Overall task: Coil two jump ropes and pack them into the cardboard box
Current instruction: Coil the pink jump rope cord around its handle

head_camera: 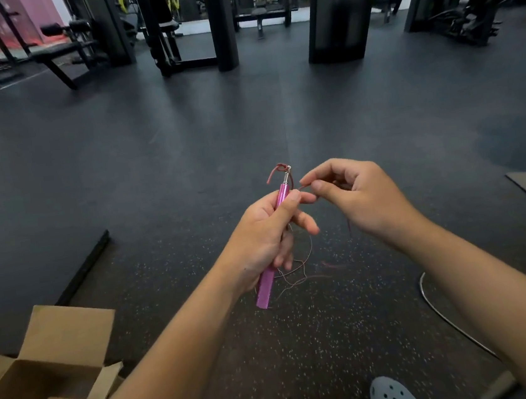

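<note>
The jump rope's pink handle [272, 247] stands tilted in the middle of the head view, gripped by the left hand [264, 235], its metal tip and a knotted red cord end pointing away. Just right of it, the right hand [358, 201] pinches the thin red cord [303, 187], whose loose loops hang below both hands above the speckled floor [304, 342]. The open cardboard box [44, 365] sits at near left, and a grey cable [445, 319] lies at near right.
</note>
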